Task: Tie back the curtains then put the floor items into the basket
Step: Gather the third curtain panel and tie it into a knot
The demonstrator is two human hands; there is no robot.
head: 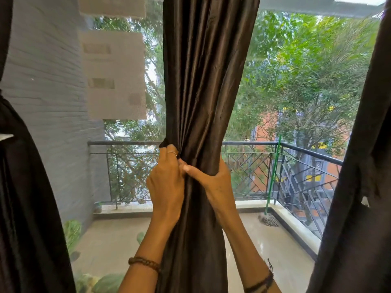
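A dark brown satin curtain (203, 81) hangs in the middle of the window, gathered into a narrow bundle at rail height. My left hand (167, 180) grips the bundle's left edge, fingers curled into the folds, a ring showing. My right hand (213, 180) wraps round the bundle from the right, its thumb lying across the front. Both hands meet at the same height. Another dark curtain (25, 197) hangs at the left edge and a third (355, 187) at the right. No tie-back, floor items or basket are in view.
Behind the glass lies a tiled balcony (275, 246) with a black metal railing (249, 144). A green-handled mop (273, 176) leans in its right corner. Green plants (72, 231) sit at the lower left, a grey wall behind them.
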